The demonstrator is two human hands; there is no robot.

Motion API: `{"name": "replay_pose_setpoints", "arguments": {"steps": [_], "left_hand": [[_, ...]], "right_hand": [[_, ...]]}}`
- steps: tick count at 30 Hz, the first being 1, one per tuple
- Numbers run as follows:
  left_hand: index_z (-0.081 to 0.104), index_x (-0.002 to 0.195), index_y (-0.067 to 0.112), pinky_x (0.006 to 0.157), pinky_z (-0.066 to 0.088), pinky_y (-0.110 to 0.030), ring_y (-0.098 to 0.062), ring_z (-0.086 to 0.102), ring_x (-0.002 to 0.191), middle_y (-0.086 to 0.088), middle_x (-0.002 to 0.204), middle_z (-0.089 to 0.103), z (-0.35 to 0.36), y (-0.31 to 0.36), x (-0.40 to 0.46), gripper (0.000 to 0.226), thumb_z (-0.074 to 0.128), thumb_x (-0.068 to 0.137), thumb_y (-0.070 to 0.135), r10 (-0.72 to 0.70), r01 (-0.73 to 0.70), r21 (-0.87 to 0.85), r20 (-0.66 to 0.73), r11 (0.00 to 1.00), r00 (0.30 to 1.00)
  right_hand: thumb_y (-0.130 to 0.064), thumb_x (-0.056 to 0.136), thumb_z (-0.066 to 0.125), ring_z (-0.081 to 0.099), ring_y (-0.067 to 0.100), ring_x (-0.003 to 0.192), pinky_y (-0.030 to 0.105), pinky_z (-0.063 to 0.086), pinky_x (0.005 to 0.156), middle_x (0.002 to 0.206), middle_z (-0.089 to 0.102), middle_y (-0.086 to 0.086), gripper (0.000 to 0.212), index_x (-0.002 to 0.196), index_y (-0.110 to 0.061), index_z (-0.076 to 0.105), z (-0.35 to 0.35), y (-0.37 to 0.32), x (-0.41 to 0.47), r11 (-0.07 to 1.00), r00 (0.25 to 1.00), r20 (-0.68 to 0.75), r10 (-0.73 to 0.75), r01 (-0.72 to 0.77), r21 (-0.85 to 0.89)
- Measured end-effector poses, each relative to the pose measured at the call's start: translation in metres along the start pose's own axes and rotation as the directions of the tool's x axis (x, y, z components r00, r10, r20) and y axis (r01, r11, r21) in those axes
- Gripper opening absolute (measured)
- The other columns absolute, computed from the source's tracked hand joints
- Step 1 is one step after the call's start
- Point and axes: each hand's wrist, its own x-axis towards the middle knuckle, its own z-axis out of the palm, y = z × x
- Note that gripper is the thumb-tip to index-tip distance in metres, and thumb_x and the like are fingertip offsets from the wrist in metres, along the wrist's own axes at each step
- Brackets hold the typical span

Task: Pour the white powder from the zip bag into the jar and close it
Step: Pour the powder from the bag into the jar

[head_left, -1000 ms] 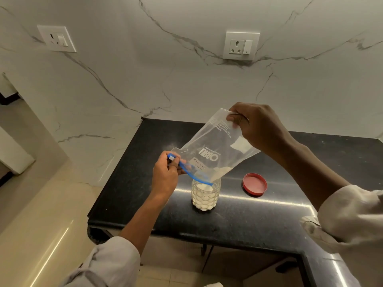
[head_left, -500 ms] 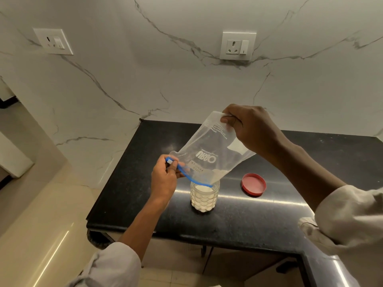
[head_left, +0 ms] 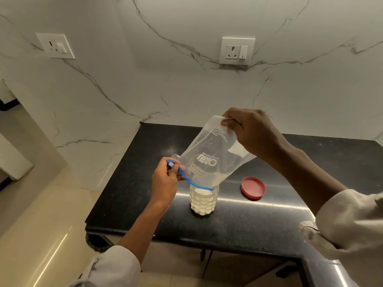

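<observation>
- Two hands share the zip bag [head_left: 213,154]: the right hand [head_left: 252,131] pinches its sealed bottom corner up high, and the left hand [head_left: 165,183] grips the end of the blue zip strip [head_left: 194,182] down low.
- The bag's long axis slopes from upper right to lower left, with its open mouth pointing downward; the near end of the zip strip sits right at the rim of the jar [head_left: 204,198].
- The jar stands upright on the black counter [head_left: 269,224], directly beneath the mouth and just right of the left hand, which is the nearer of the two.
- White powder [head_left: 200,191] fills the jar nearly to the top; only a small heap seems left in the bag's lowest corner.
- The red lid [head_left: 253,187] lies flat on the counter, well apart to the jar's right, beneath the right forearm, so that hand looks better placed to fetch it.
</observation>
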Motion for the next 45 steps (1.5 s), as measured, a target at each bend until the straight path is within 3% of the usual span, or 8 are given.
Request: {"name": "replay_pose_setpoints", "arguments": {"steps": [5,9,13,24,31,37,41,45], "left_hand": [[0.056,0.113,0.012,0.085,0.062,-0.035,-0.017,0.073,0.095,-0.004,0.109,0.068,-0.002,0.002,0.001,0.015,0.052,0.101,0.019,0.023,-0.024,-0.011,-0.023,1.000,0.999],[0.057,0.111,0.010,0.087,0.061,-0.038,-0.018,0.072,0.095,-0.004,0.107,0.068,-0.002,0.000,-0.003,0.012,0.052,0.101,0.015,0.000,0.000,-0.003,-0.016,1.000,1.000],[0.057,0.110,0.012,0.083,0.062,-0.030,-0.014,0.072,0.093,-0.003,0.107,0.068,-0.003,-0.001,-0.003,0.011,0.053,0.101,0.016,0.033,-0.033,0.004,-0.034,0.999,0.999],[0.057,0.111,0.010,0.088,0.061,-0.034,-0.016,0.071,0.097,-0.004,0.109,0.067,0.000,-0.004,-0.003,0.013,0.054,0.100,0.016,-0.002,0.002,0.004,-0.028,1.000,1.000],[0.057,0.112,0.012,0.087,0.060,-0.031,-0.015,0.072,0.095,-0.003,0.110,0.068,0.000,-0.004,-0.003,0.014,0.055,0.100,0.017,0.007,-0.007,-0.008,-0.033,1.000,0.999],[0.057,0.109,0.018,0.080,0.061,-0.023,-0.008,0.073,0.090,0.005,0.104,0.069,0.000,-0.005,0.000,0.010,0.054,0.100,0.019,0.025,-0.027,-0.033,-0.035,0.999,0.999],[0.057,0.111,0.012,0.085,0.061,-0.032,-0.015,0.072,0.094,-0.002,0.108,0.069,0.000,-0.009,0.000,0.013,0.054,0.100,0.017,-0.008,0.008,-0.023,-0.032,1.000,0.999],[0.057,0.111,0.013,0.086,0.061,-0.033,-0.014,0.073,0.094,-0.005,0.110,0.069,0.000,-0.008,0.003,0.013,0.054,0.100,0.017,-0.004,0.004,-0.029,-0.029,1.000,1.000]], "right_hand": [[-0.014,0.095,0.060,0.064,0.022,0.065,0.031,0.053,0.060,0.080,0.071,0.010,0.016,0.093,-0.001,0.070,-0.002,-0.002,0.002,0.999,0.997,-0.058,-0.044,0.044,0.006],[-0.017,0.096,0.059,0.067,0.026,0.071,0.035,0.056,0.066,0.084,0.072,0.012,0.021,0.097,0.000,0.070,-0.001,-0.002,0.000,1.000,0.999,0.030,-0.018,0.018,-0.017],[-0.015,0.095,0.060,0.065,0.025,0.065,0.036,0.055,0.061,0.079,0.072,0.010,0.018,0.092,-0.001,0.070,-0.003,-0.005,0.001,0.998,0.997,-0.053,-0.060,0.060,-0.003],[-0.017,0.095,0.059,0.068,0.027,0.075,0.043,0.058,0.068,0.090,0.072,0.013,0.020,0.099,0.000,0.069,-0.001,-0.005,0.003,0.997,0.997,0.037,-0.066,0.068,-0.037],[-0.012,0.093,0.062,0.069,0.027,0.075,0.032,0.056,0.068,0.089,0.073,0.013,0.016,0.099,0.000,0.070,-0.002,-0.003,0.005,0.996,0.997,0.023,-0.077,0.078,-0.045],[-0.012,0.093,0.061,0.069,0.030,0.073,0.041,0.059,0.066,0.087,0.073,0.015,0.018,0.097,0.003,0.070,-0.004,-0.005,0.007,0.995,0.995,-0.035,-0.095,0.095,-0.015],[-0.015,0.096,0.059,0.068,0.027,0.075,0.026,0.050,0.065,0.089,0.073,0.013,0.019,0.100,-0.001,0.071,-0.001,0.001,0.007,1.000,0.999,0.046,-0.015,0.016,-0.026],[-0.017,0.097,0.058,0.067,0.025,0.074,0.033,0.056,0.067,0.090,0.073,0.011,0.020,0.100,-0.003,0.071,0.001,0.003,0.008,1.000,1.000,0.003,-0.009,0.009,0.009]]}}
